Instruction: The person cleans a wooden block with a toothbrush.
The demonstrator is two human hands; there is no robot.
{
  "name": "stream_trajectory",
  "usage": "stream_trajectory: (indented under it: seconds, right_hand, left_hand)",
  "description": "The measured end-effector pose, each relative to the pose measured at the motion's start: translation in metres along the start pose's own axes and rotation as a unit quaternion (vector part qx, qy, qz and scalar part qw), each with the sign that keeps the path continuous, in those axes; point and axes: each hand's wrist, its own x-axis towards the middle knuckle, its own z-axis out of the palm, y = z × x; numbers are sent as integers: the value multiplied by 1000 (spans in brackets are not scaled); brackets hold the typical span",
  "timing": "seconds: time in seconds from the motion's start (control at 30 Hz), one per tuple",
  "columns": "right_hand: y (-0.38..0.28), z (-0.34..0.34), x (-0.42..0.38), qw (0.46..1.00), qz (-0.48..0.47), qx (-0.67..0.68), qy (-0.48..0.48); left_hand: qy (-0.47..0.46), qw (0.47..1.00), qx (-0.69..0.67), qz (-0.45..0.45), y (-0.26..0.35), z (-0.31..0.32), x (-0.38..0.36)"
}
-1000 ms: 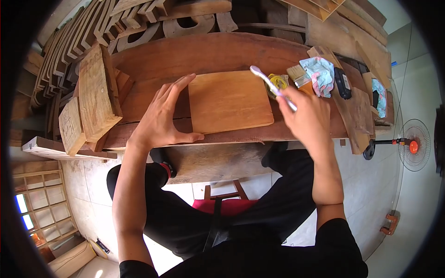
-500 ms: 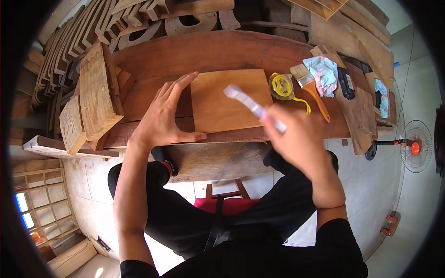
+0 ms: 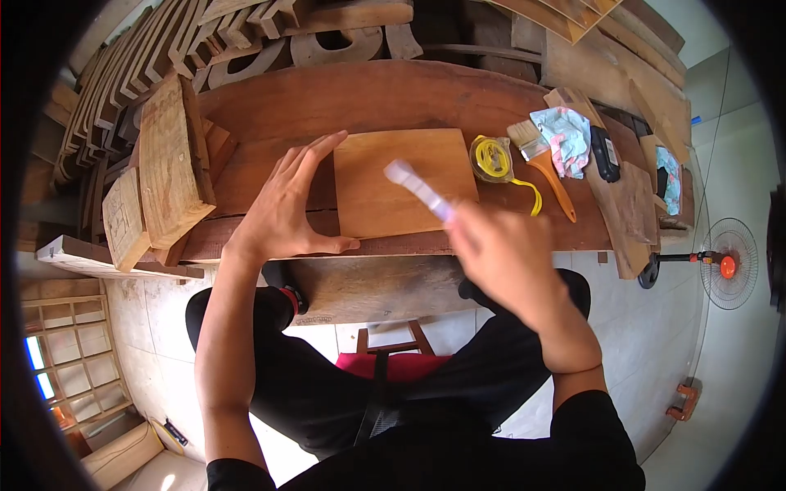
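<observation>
A flat, light-brown wooden board (image 3: 368,196) lies on the reddish wooden bench (image 3: 327,102). At its left side is my left hand (image 3: 286,200), fingers spread, with the thumb near the lower left corner and the fingertips by the upper left corner. My right hand (image 3: 508,254) is closed around a thin whitish tool (image 3: 419,186), blurred by motion, whose wider end is over the board. What kind of tool it is cannot be told. Just right of the board sits a yellow tape measure (image 3: 491,158).
A brush with an orange handle (image 3: 553,184), a patterned cloth (image 3: 563,139) and a black object (image 3: 605,154) are at the right. Wood blocks (image 3: 168,164) stand at the left. Curved wooden pieces (image 3: 336,47) are stacked behind. A fan (image 3: 728,266) stands far right.
My right hand and the whitish tool have shifted a little to the left over the board. The whole view has moved slightly. My left hand keeps its place beside the board.
</observation>
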Motion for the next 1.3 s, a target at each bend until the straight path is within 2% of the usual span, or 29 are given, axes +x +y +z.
stream_trajectory:
  seconds: [0.07, 0.13, 0.2, 0.27, 0.3, 0.33, 0.4, 0.47, 0.53, 0.6, 0.67, 0.73, 0.77, 0.8, 0.9, 0.93, 1.0, 1.03, 1.07, 1.13, 1.2, 1.27, 1.3]
  right_hand:
    - [-8, 11, -8, 997, -65, 33, 6]
    - [5, -8, 7, 999, 15, 32, -14]
    - [26, 1, 14, 998, -2, -23, 53]
    - [1, 7, 1, 1000, -5, -15, 11]
    - [-14, 7, -6, 999, -45, 17, -5]
    - [-17, 19, -8, 990, -106, 79, 42]
    - [-5, 13, -6, 995, -59, 82, 6]
    - [17, 7, 11, 998, 2, 46, 37]
    - [20, 14, 12, 997, -20, 30, 68]
    - [-4, 27, -1, 997, -51, 52, 31]
    - [-15, 43, -4, 988, -110, 87, 56]
    - [-2, 28, 8, 993, -62, 98, 12]
    - [5, 23, 17, 995, -40, 83, 47]
    - [11, 26, 23, 993, -57, 60, 82]
    - [-16, 37, 3, 991, -106, 71, 35]
    - [-24, 42, 0, 984, -139, 95, 51]
    - [-14, 32, 6, 988, -95, 117, 21]
    - [-4, 28, 14, 994, -54, 91, 39]
    - [11, 31, 20, 993, -63, 69, 77]
    - [-5, 26, 15, 995, -70, 43, 63]
    - [-23, 36, 4, 986, -123, 103, 34]
    - [-12, 28, 9, 991, -73, 112, 11]
    - [1, 22, 19, 996, -32, 76, 21]
  left_hand:
    - [2, 1000, -5, -3, 0, 0, 1]
    - [-2, 1000, 7, 1, -3, -1, 0]
    - [-1, 999, 35, 14, -5, -2, 2]
    - [-2, 1000, 21, 15, -6, -3, 7]
    - [-6, 1000, 19, 13, -8, -6, 6]
    - [0, 1000, 18, 5, -9, -7, 5]
    - [15, 1000, 13, -6, -15, -6, 6]
    - [16, 1000, 14, -10, -22, -7, 5]
    - [15, 1000, -4, -17, -25, -7, 6]
    - [-1, 999, -19, -42, -25, -6, 3]
    - [-15, 998, -27, -55, -23, -5, 3]
    - [-19, 997, -32, -63, -21, -5, 2]
    - [-20, 997, -31, -62, -20, -5, 1]
    - [-20, 997, -30, -61, -19, -5, 0]
    - [-8, 999, -28, -36, -22, -3, 1]
    - [-8, 999, -26, -23, -24, -3, 1]
    - [-11, 999, -24, -39, -21, -5, 2]
    - [-11, 998, -25, -49, -19, -5, 0]
    - [-11, 998, -26, -48, -19, -4, -2]
    - [-7, 999, -27, -39, -20, -4, 1]
    - [1, 999, -25, -38, -20, -3, 2]
    - [-4, 999, -25, -37, -20, -4, 3]
    - [-5, 999, -28, -40, -18, -5, 2]
